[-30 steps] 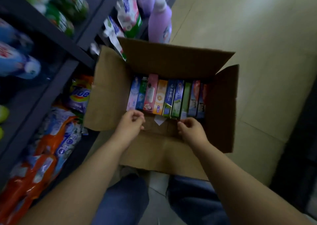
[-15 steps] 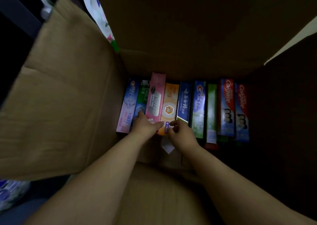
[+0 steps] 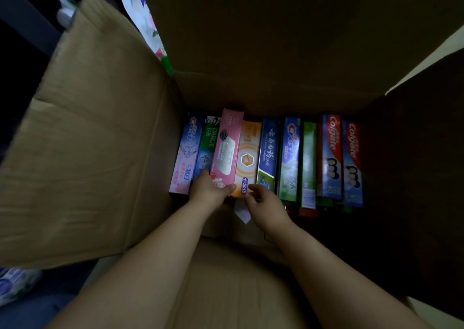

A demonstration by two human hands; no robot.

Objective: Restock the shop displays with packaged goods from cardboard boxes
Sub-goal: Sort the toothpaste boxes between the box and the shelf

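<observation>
Head view: left hand [image 3: 210,190] grips pink toothpaste box [image 3: 226,148], lengthwise away from viewer; right hand [image 3: 266,201] fingers loosely curled, holding nothing.

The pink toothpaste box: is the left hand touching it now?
Touching. In the head view the left hand grips the near end of the pink toothpaste box, its thumb across the box's front and no gap between them.

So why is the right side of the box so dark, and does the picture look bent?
Head view: the cardboard box's right wall sits in deep shadow, dimming the Colgate cartons; the wide-angle lens bows the flaps; edges look slightly soft; no glare.
</observation>
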